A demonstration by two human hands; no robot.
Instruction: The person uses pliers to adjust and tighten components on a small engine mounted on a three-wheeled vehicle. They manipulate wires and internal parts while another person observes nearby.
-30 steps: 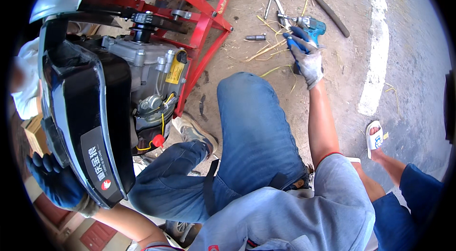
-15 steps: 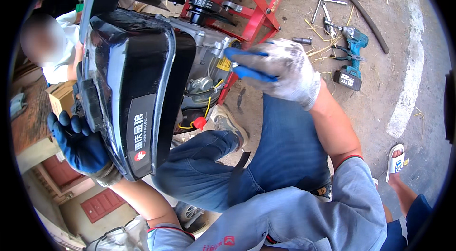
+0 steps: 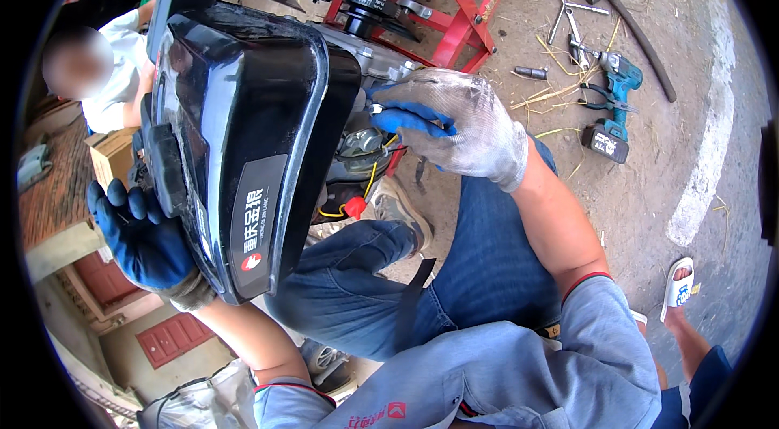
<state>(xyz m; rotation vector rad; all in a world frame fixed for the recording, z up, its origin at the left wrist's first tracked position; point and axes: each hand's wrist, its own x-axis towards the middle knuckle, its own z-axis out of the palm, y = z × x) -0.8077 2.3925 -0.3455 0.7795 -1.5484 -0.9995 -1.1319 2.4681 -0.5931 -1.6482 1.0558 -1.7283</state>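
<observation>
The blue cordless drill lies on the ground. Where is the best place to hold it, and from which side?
Probably by the handle of the cordless drill, between its blue body and the black battery. It lies flat on its side on the ground, so come from above. Pliers lie close on the near side.

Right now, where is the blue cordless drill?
The blue cordless drill lies on the concrete ground at upper right, beyond the right hand, beside pliers and below a hammer.

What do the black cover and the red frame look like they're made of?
Black cover: likely glossy moulded plastic or painted sheet metal; it shows smooth curves and bright reflections. Red frame: looks like painted steel bar, with straight square sections and a bolted joint.
</observation>
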